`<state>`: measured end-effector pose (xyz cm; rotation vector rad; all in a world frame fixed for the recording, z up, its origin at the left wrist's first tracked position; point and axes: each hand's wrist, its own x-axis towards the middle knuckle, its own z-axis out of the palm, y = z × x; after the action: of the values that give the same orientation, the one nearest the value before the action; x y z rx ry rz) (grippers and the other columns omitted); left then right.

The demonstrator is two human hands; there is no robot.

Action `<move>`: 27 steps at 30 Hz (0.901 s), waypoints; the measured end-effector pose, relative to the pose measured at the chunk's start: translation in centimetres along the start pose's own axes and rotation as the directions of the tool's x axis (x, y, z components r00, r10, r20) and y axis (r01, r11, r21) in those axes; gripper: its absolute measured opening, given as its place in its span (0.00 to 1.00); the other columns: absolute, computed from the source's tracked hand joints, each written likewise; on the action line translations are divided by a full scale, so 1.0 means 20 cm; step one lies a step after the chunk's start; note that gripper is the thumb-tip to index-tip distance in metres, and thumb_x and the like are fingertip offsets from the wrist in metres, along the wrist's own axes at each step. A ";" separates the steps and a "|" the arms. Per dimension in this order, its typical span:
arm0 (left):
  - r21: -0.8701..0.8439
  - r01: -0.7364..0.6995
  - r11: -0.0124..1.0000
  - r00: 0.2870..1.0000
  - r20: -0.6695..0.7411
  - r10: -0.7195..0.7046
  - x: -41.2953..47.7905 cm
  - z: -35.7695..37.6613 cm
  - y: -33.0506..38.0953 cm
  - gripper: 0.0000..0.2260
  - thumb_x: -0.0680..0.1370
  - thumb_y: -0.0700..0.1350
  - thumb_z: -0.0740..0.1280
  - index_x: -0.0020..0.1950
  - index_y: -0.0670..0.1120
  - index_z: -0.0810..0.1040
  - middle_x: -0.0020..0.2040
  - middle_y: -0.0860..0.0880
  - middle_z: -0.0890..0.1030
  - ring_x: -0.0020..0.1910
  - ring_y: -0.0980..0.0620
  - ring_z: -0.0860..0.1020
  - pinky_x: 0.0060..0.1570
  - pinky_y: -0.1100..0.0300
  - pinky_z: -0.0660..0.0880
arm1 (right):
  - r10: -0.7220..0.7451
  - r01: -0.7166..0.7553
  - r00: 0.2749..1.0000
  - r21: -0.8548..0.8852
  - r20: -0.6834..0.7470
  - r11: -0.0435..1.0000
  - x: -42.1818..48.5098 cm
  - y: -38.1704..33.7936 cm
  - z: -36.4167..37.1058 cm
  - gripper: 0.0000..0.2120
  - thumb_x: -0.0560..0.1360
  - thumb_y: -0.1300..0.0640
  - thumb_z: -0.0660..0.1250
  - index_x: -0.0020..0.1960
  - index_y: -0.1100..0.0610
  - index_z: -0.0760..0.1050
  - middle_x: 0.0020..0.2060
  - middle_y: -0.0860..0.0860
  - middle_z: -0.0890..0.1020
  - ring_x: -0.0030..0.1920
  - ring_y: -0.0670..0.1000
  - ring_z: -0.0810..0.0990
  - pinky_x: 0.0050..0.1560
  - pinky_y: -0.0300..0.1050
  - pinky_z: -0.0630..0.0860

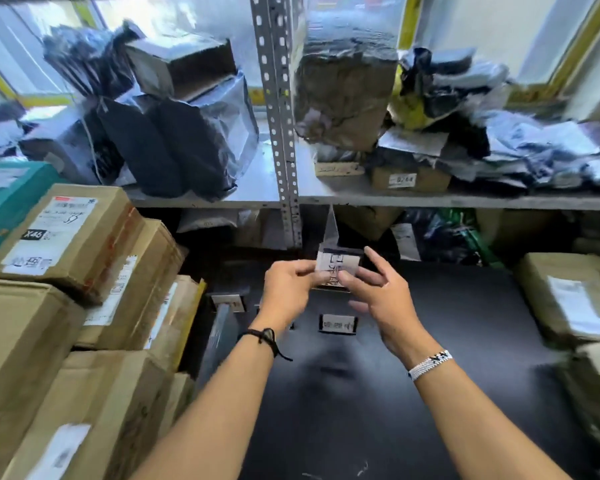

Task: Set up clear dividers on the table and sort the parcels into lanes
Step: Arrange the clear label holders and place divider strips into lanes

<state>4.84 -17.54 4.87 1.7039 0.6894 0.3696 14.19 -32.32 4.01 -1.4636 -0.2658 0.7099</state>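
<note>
Black table point(465, 341) is taken as the landmark throughout. A clear divider point(336, 265) with a paper label on its base is held just above the table's far middle, between both hands. Its see-through blade rises to a point towards the shelf point(430, 201) behind the table. Two more labelled pieces are seen on the table: a near stand point(338, 323), closer to the table's near edge than the held piece, and a left stand point(227, 302) by the table's left edge, with a clear panel running from it towards the near edge. Boxes point(66, 237) are stacked off the table's left side, and more parcels point(568, 299) lie at its right end. None appears sorted yet, so the setting-up step is judged to be in hand.

For the step to be done well, the divider should be lowered with its base flat. The blade should be kept upright and lined up parallel with the panel at the left, so that lanes of even width are left. The label should be turned to the near edge, where it can be read.

The left hand point(288, 289) is closed on the label's left edge, which is pinched between thumb and fingers point(307, 271). The right hand point(378, 292) is wider: the label's right side is pinched between the thumb, on the lower front, and the raised forefinger, while the other fingers are loosely spread. How firmly that side is gripped cannot be told through the blur.
</note>
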 end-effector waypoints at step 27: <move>0.365 0.276 0.889 0.940 0.090 -0.329 -0.17 1.14 -0.60 0.33 0.81 0.44 0.69 0.84 0.55 0.60 0.85 0.46 0.57 0.83 0.48 0.58 0.75 0.65 0.54 | -0.052 -0.019 0.998 -0.888 -0.048 0.460 0.19 0.64 -0.93 0.18 0.78 0.58 0.73 0.68 0.55 0.79 0.66 0.57 0.79 0.63 0.63 0.79 0.57 0.55 0.77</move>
<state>12.51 -35.84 -12.04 1.8925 0.9351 -0.1107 24.16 -45.82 -11.45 -2.5040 -0.6775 0.4901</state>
